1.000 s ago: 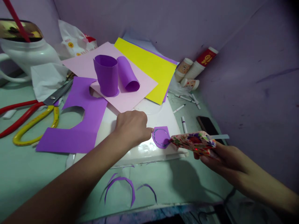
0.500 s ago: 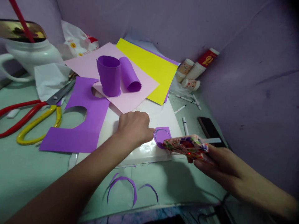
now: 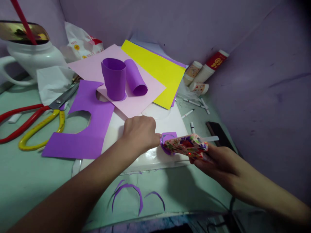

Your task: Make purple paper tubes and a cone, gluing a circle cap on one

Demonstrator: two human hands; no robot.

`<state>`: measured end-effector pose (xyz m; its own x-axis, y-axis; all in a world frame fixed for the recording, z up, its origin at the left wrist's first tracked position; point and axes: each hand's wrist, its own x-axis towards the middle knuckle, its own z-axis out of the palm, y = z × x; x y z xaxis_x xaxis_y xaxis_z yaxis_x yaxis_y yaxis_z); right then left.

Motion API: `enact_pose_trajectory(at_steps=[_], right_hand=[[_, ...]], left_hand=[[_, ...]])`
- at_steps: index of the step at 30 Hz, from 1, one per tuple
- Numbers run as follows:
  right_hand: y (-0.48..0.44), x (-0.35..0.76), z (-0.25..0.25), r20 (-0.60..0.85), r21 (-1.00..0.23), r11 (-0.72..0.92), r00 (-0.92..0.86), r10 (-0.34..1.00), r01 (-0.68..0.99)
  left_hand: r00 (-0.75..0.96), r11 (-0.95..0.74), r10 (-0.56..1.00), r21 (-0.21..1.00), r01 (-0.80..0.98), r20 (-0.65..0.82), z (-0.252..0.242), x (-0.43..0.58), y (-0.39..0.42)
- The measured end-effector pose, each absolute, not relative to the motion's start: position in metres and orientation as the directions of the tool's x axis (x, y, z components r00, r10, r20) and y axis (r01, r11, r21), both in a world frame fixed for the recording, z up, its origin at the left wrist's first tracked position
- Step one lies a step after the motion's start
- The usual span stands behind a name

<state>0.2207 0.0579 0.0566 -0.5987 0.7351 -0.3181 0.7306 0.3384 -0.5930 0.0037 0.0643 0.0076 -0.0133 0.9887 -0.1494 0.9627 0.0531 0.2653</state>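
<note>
My right hand [image 3: 218, 161] is wrapped round a flower-patterned hot glue gun [image 3: 187, 147], from which a pale glue stick juts at the back. Its nozzle end is over a small purple paper piece [image 3: 173, 134] marked with a round line of glue, hiding part of it. My left hand [image 3: 141, 131] is closed, one fingertip pinning that piece's left edge on a white sheet [image 3: 143, 161]. Behind the hands, a purple paper tube [image 3: 114, 79] stands upright on pink paper [image 3: 143, 102]. A second purple tube [image 3: 133, 76] lies beside it.
At left are a cut purple sheet [image 3: 82, 144], red-handled scissors [image 3: 34, 119], a yellow-handled pair [image 3: 36, 131] and a white mug [image 3: 31, 58]. Yellow paper [image 3: 155, 74] lies behind. Paper cups [image 3: 204, 76], pens [image 3: 192, 127] and a phone [image 3: 216, 132] are right. Purple scraps [image 3: 128, 185] lie in front.
My right hand and the glue gun have moved left, so the gun now covers more of the small purple piece. My left hand has stayed in place.
</note>
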Motion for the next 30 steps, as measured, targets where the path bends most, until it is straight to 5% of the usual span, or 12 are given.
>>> enact_pose_trajectory(at_steps=[10, 21, 26, 30], right_hand=[[0.056, 0.234, 0.064, -0.394, -0.528, 0.326, -0.566, 0.724, 0.784], [0.057, 0.224, 0.065, -0.368, -0.591, 0.316, -0.597, 0.713, 0.742], [0.061, 0.242, 0.070, -0.382, -0.657, 0.171, -0.520, 0.764, 0.735], [0.076, 0.260, 0.069, -0.359, -0.826, -0.102, -0.379, 0.853, 0.554]], left_hand=[[-0.009, 0.050, 0.989, 0.276, 0.960, -0.148, 0.008, 0.003, 0.064], [-0.023, 0.055, 0.993, 0.277, 0.959, -0.118, 0.005, 0.004, 0.063], [-0.025, 0.063, 0.991, 0.296, 0.953, -0.128, 0.005, 0.004, 0.063], [-0.041, 0.089, 0.986, 0.304, 0.948, -0.161, 0.006, 0.004, 0.063]])
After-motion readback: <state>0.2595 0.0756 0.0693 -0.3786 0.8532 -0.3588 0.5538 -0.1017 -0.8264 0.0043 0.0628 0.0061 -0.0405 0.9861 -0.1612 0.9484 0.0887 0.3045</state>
